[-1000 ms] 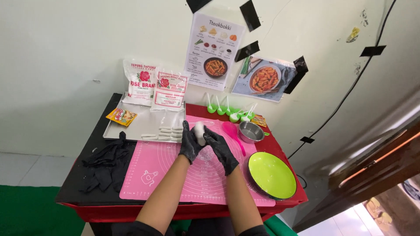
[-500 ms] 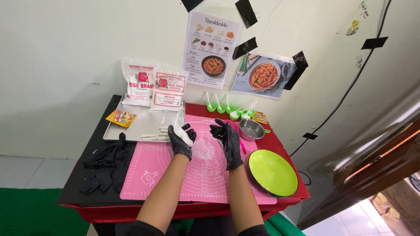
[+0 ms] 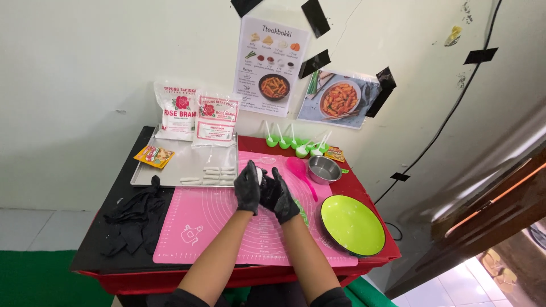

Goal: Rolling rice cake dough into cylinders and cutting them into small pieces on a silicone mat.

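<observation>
Both my hands wear black gloves and are pressed together above the pink silicone mat point(image 3: 216, 227). My left hand point(image 3: 248, 186) and my right hand point(image 3: 278, 194) close around a small white lump of dough point(image 3: 259, 174), which peeks out between the palms. Just behind and left of my hands, a metal tray point(image 3: 187, 165) carries several short white dough sticks point(image 3: 211, 175).
Two flour bags point(image 3: 196, 116) lean on the wall at the tray's back, an orange sachet point(image 3: 153, 155) beside them. A steel bowl point(image 3: 323, 169), pink spoon point(image 3: 300, 170), green measuring spoons point(image 3: 293, 142) and lime green plate point(image 3: 351, 224) lie right. Black gloves point(image 3: 133, 219) are piled left.
Half a second ago my hands were apart, the dough in the left palm and the right hand spread open. Now they have come back together around the dough.
</observation>
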